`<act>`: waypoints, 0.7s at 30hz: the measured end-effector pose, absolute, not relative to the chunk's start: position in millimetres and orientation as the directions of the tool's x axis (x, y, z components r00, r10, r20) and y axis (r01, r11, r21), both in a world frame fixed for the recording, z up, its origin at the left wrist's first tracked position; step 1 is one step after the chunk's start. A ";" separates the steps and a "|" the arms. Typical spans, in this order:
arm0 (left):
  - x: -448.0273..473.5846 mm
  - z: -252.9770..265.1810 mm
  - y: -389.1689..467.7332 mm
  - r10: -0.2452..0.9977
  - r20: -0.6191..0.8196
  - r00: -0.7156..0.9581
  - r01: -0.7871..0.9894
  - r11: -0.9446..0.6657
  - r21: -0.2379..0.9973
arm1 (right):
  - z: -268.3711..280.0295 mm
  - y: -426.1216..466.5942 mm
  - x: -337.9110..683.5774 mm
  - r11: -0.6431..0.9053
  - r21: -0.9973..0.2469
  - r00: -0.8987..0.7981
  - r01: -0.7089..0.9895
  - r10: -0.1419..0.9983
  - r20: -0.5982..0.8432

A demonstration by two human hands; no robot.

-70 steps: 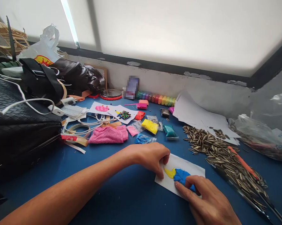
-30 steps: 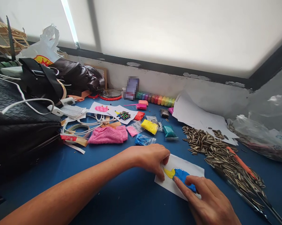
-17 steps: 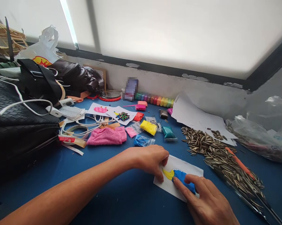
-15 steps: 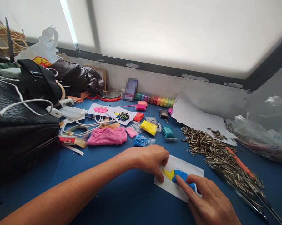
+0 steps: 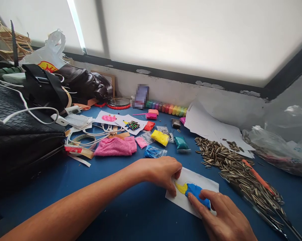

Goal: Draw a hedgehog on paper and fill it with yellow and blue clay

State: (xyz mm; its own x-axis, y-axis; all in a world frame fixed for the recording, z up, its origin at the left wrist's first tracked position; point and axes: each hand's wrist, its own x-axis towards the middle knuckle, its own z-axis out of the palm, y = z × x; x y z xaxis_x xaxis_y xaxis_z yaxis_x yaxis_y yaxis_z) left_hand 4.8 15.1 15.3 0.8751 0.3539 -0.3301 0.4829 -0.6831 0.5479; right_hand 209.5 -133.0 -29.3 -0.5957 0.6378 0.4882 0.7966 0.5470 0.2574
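A white sheet of paper (image 5: 182,200) lies on the blue table, bearing a shape filled with yellow clay (image 5: 182,188) and blue clay (image 5: 195,190). My left hand (image 5: 164,171) is closed at the sheet's left edge, its thumb and curled fingertips holding the paper against the table. At the lower right, my right hand (image 5: 222,212) has its fingers apart, with one fingertip pressing the near edge of the blue clay and another resting on top. That hand covers part of the blue clay and the sheet's right corner.
Sunflower seeds (image 5: 228,160) lie at right, with an orange tool (image 5: 258,177) on them. Behind the sheet are packets of yellow clay (image 5: 159,137), teal clay (image 5: 181,144) and blue clay (image 5: 153,152). A pink cloth (image 5: 116,146) and black bag (image 5: 22,140) are left.
The right fingertips have shifted slightly on the blue clay, and the white strip beside its right end is less visible. The left hand stays on the paper. The view has moved slightly.
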 end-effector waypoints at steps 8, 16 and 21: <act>4.4 15.6 15.2 0.350 -0.323 0.879 0.475 -0.690 0.546 | -32.2 -132.5 210.4 0.549 0.231 -0.580 0.803 0.634 0.511; 3.2 9.6 16.8 0.352 -0.304 0.885 0.465 -0.681 0.566 | -28.1 -127.8 202.8 0.551 0.213 -0.566 0.807 0.617 0.547; 3.5 7.6 16.4 0.349 -0.295 0.889 0.457 -0.675 0.579 | -27.8 -129.7 202.5 0.556 0.204 -0.563 0.805 0.612 0.555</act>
